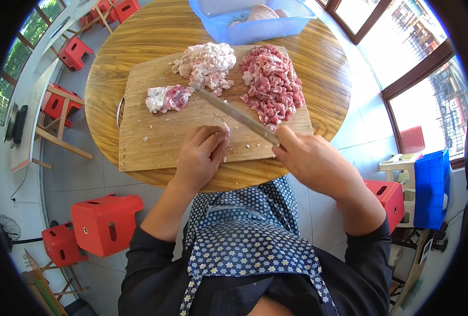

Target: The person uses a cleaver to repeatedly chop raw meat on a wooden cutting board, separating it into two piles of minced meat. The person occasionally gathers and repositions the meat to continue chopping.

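My right hand [309, 158] grips a long-bladed knife [234, 112], its blade slanting up and left over the wooden cutting board [151, 142]. Low on the board, my left hand [202, 154] curls around a small piece of meat [226, 129], mostly hidden by the fingers. The blade is apart from that piece. A slab of fatty meat [168, 98] lies at the board's left, near the knife tip. Behind it rises a heap of pale diced fat [208, 65]. Diced red meat [272, 85] is piled at the right.
A round wood-grain table [328, 79] carries the board. At its far edge stands a blue plastic basket [253, 33] holding a large piece of meat [262, 12]. Red plastic stools [103, 225] stand on the floor at left and right. A metal handle [119, 112] sticks out from the board's left side.
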A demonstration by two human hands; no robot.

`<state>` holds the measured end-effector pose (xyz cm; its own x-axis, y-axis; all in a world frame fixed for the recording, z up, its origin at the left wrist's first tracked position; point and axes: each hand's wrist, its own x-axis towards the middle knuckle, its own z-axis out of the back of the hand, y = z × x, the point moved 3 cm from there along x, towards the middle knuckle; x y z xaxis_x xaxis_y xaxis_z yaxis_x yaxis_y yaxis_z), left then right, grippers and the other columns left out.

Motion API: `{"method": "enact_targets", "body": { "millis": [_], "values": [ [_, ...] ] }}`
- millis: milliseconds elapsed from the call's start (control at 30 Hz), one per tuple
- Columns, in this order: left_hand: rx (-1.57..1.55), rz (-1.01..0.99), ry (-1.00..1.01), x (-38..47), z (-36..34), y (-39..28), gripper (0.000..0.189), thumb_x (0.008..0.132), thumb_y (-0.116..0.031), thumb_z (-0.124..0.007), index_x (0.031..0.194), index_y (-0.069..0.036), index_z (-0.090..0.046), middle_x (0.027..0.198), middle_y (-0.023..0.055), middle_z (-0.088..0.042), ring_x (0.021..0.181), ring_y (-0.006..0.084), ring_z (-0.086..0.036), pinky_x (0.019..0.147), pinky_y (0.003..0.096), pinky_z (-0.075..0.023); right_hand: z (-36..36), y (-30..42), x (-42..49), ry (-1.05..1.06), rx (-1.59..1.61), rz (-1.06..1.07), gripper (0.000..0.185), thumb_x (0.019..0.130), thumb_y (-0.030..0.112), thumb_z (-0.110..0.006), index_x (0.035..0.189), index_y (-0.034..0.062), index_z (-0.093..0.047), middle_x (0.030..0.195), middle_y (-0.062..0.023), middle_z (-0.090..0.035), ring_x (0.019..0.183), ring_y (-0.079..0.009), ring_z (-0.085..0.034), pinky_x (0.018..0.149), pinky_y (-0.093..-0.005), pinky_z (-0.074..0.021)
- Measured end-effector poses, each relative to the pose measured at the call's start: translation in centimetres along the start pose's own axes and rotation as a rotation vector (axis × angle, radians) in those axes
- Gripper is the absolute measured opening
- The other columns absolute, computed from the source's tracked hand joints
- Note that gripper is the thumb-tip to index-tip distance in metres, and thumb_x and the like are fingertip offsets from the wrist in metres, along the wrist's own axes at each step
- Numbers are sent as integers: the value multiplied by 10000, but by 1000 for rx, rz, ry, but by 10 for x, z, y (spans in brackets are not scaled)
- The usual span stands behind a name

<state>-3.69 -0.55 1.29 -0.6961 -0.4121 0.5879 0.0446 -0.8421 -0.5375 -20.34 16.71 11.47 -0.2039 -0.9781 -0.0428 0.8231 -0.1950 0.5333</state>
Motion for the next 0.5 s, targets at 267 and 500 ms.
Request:
{"method": "enact_targets", "body": {
  "millis": [267,500],
  "values": [
    [41,-13,51,-1,-1,-1,147,872,-2,-775,1017,-10,-758,1047,131,-747,985,346,-705,856,452,-592,-20,10,-11,141,-91,-22,207,1054,161,-617,1047,5,-481,820,-237,-658,773,-469,-689,664,-562,-518],
    [3,-6,58,-5,-5,2,184,868,-4,-784,1050,-29,-771,1050,133,-747,974,351,-710,843,452,-593,-16,5,9,271,-4,-106,236,1089,215,-578,1094,0,-482,802,-236,-680,805,-492,-688,710,-576,-513]
  ]
}}
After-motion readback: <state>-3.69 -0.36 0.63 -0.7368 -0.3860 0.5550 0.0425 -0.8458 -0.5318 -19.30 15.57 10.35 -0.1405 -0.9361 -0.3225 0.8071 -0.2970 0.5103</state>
